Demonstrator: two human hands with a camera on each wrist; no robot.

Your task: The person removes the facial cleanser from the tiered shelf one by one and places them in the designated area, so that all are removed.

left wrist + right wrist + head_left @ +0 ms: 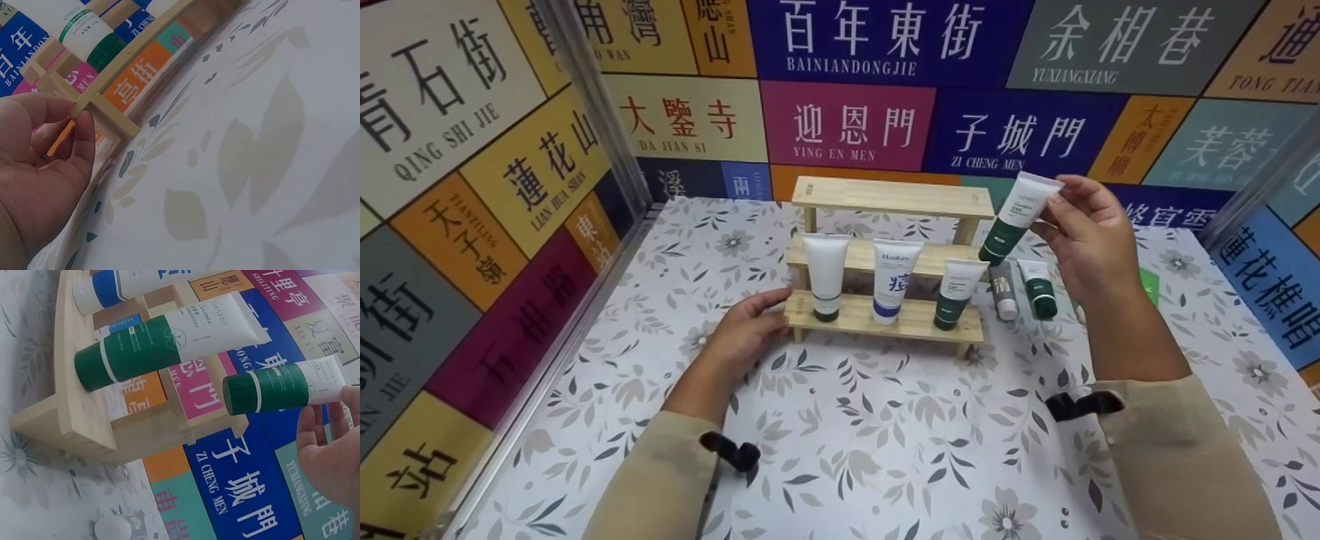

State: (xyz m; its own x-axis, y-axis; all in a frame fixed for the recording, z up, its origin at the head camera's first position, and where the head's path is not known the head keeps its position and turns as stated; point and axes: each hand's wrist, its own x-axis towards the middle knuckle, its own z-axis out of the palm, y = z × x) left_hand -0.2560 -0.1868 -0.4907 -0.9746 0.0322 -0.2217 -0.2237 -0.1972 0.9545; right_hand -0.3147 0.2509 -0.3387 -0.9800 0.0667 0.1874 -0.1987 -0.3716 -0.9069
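Right hand (pixel 1091 244): pinches the held tube (pixel 1015 217) by its flat end.
Held tube: tilted cap-down, at the wooden rack (pixel 892 196)'s right.
Left hand (pixel 746 330): pinches the lower shelf (pixel 856 310); steadying it, tube upright, likely helps.

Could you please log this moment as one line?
left hand: holds rack | right hand: holds tilted tube | bottom tier: three tubes standing
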